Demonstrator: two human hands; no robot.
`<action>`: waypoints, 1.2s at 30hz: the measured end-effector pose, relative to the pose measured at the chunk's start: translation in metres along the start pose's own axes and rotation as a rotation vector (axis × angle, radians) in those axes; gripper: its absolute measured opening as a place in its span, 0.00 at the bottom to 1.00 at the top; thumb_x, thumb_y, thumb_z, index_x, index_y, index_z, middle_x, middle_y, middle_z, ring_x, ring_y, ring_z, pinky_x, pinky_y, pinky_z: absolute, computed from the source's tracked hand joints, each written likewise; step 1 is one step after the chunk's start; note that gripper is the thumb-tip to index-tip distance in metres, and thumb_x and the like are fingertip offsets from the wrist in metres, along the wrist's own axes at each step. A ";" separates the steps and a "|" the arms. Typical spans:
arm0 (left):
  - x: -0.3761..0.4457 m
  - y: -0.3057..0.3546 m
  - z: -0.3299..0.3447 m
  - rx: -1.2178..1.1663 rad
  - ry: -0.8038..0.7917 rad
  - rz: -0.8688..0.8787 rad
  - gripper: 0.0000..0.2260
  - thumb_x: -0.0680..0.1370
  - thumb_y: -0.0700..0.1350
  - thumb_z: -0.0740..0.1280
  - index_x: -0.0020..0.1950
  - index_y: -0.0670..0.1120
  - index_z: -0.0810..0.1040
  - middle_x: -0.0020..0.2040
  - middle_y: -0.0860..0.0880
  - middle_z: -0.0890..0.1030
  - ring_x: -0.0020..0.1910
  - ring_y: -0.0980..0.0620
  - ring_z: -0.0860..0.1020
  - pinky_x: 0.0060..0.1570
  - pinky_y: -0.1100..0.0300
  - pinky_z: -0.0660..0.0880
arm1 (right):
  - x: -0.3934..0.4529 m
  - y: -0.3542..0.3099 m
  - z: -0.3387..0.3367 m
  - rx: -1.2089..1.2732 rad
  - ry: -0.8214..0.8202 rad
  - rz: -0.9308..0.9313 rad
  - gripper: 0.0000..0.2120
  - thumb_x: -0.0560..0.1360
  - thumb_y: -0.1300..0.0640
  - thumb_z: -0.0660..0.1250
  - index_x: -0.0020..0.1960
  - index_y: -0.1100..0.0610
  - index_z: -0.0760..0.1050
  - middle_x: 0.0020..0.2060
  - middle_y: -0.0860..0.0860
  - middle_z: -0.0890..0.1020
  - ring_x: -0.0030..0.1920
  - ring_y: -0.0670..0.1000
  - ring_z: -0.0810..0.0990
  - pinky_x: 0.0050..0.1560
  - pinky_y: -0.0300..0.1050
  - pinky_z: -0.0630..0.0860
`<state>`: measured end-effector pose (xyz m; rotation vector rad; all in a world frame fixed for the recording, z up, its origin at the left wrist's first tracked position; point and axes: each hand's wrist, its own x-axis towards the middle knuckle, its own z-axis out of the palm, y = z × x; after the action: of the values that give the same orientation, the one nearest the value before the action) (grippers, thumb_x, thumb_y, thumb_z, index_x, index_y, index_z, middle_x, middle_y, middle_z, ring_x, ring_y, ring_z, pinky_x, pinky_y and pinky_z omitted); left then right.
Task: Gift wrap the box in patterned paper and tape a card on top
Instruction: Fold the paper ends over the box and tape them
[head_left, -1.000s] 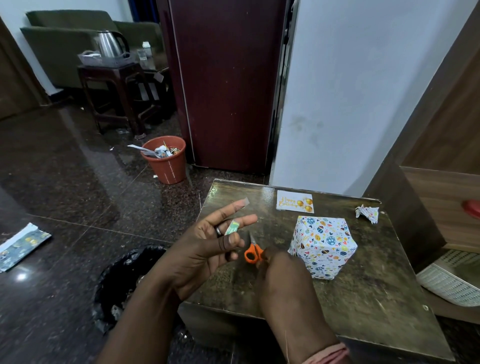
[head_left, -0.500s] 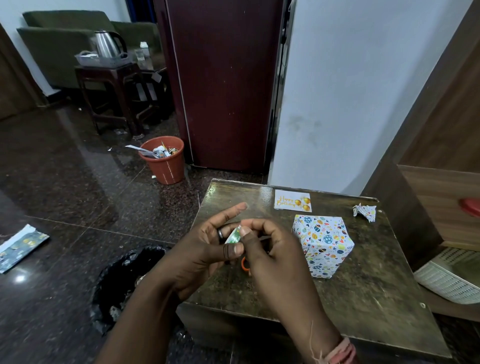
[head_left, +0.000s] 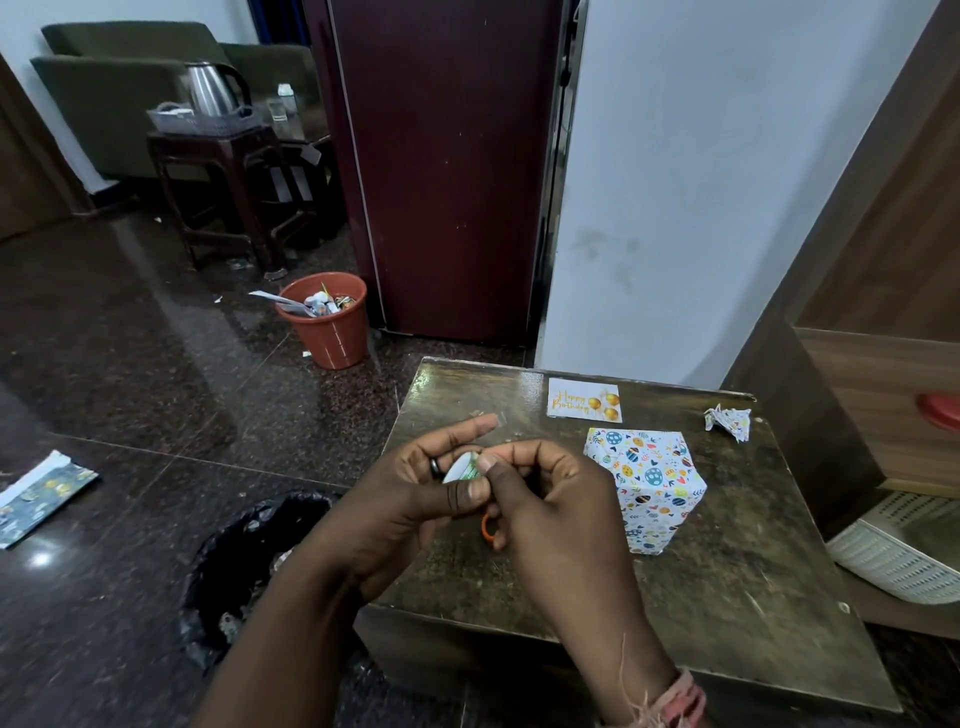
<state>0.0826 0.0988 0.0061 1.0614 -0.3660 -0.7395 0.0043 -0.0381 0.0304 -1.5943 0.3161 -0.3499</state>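
Presently held, item one: tape roll (head_left: 461, 466), small, white and green, gripped in my left hand (head_left: 410, 499) with thumb curled over it, index finger straight; my right hand (head_left: 545, 499) pinches at its edge, fingers curled. Item two: orange scissors (head_left: 488, 527) (only a handle loop shows, below my right fingers; whether held I cannot tell). Item three: wrapped box (head_left: 647, 480), patterned paper, on the table (head_left: 727, 571) just right of my right knuckles. Item four: birthday card (head_left: 584, 400), flat, beyond my fingertips. Item five: crumpled paper scrap (head_left: 728, 421), far right
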 end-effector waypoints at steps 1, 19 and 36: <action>0.000 0.001 0.000 0.000 0.014 0.009 0.36 0.68 0.39 0.82 0.75 0.45 0.74 0.67 0.32 0.78 0.61 0.37 0.79 0.57 0.52 0.81 | 0.000 0.000 0.001 0.055 0.003 0.038 0.07 0.77 0.59 0.72 0.40 0.53 0.84 0.29 0.51 0.82 0.26 0.50 0.76 0.32 0.47 0.74; 0.005 -0.004 0.002 0.385 0.291 0.081 0.27 0.73 0.41 0.78 0.71 0.51 0.77 0.65 0.50 0.83 0.63 0.51 0.81 0.63 0.53 0.77 | 0.005 -0.001 -0.003 0.338 0.080 0.266 0.05 0.78 0.63 0.71 0.54 0.60 0.81 0.31 0.57 0.79 0.25 0.51 0.74 0.21 0.41 0.70; 0.017 -0.027 0.001 0.734 0.544 0.052 0.19 0.74 0.49 0.73 0.65 0.54 0.81 0.55 0.51 0.86 0.58 0.52 0.84 0.61 0.44 0.80 | -0.007 -0.034 -0.016 0.007 -0.096 0.091 0.07 0.79 0.55 0.70 0.43 0.54 0.82 0.30 0.50 0.81 0.25 0.47 0.75 0.26 0.40 0.68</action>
<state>0.0841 0.0784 -0.0185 1.8786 -0.1884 -0.2300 -0.0086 -0.0481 0.0650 -1.5789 0.3119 -0.2033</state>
